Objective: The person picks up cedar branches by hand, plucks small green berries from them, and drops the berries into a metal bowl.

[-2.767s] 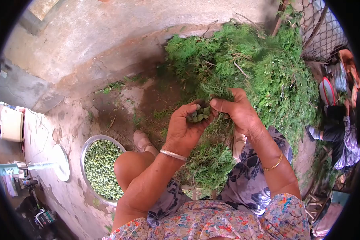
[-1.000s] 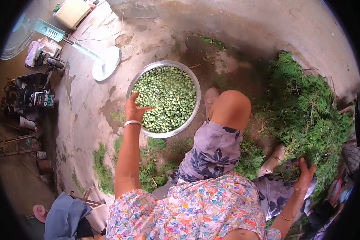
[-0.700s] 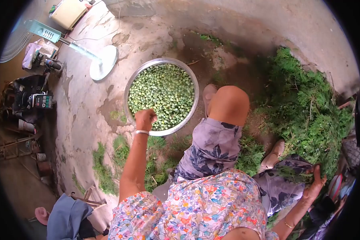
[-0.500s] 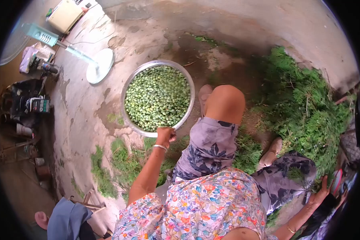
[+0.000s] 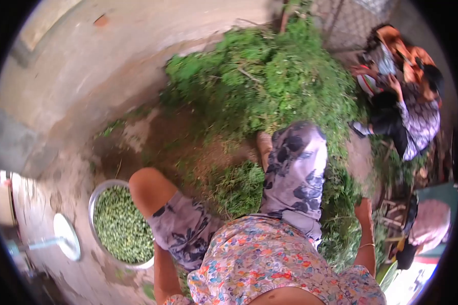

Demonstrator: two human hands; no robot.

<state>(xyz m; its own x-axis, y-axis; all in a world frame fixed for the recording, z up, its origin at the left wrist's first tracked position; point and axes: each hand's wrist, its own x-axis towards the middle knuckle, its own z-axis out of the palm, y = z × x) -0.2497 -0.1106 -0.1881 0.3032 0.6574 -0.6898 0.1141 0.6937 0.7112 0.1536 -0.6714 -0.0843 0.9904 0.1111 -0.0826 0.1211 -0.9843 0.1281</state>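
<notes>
A metal basin (image 5: 92, 213) full of small green pods or fruits (image 5: 122, 223) stands on the floor to my left. My left forearm reaches toward its near rim, but my left hand is hidden behind my bent knee. On the other side, my right hand (image 5: 363, 209) is low beside my thigh, at the edge of leafy green cuttings (image 5: 338, 223). Its fingers are blurred and cannot be made out. A small heap of green sprigs (image 5: 239, 190) lies between my feet.
A large pile of cut greenery (image 5: 285, 71) lies against the wall ahead. Another person (image 5: 417, 112) sits at the right, holding something pale. A second person with a pink head covering (image 5: 430, 223) is lower right. A fan's white base (image 5: 67, 236) stands left of the basin.
My view has swung to the right, so the basin and fan now appear further left. My left hand, earlier closed at the basin rim, is now out of sight. The seated person has come into view.
</notes>
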